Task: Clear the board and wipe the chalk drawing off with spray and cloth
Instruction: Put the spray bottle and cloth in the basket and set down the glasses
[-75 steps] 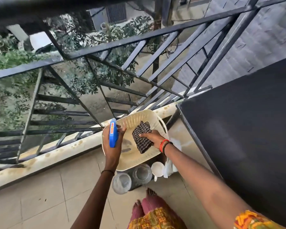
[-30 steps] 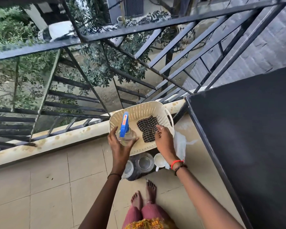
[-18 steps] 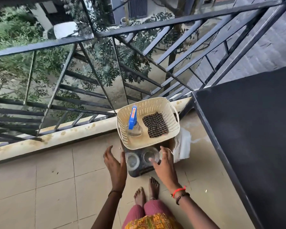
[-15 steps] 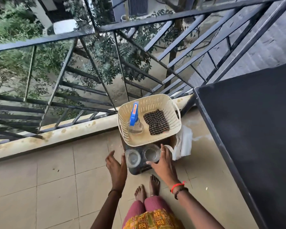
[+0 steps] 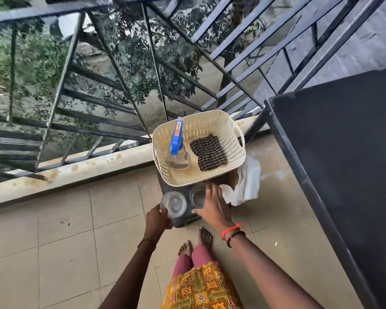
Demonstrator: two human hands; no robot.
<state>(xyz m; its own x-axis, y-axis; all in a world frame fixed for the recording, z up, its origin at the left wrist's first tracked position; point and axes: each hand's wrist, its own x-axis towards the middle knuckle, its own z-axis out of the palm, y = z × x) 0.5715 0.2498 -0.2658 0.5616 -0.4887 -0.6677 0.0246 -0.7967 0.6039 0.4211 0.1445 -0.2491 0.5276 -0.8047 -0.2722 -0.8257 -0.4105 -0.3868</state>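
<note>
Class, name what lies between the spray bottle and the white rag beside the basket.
In the head view, the checked cloth and the basket's wall lie between the spray bottle and the white rag.

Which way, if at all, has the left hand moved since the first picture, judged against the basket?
Yes: the left hand moved from the basket back toward the person, onto the clear jar.

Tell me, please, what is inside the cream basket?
Inside the basket: a spray bottle with a blue head standing upright at left, and a checked cloth lying flat at right. Anything beneath the cloth is covered.
</note>
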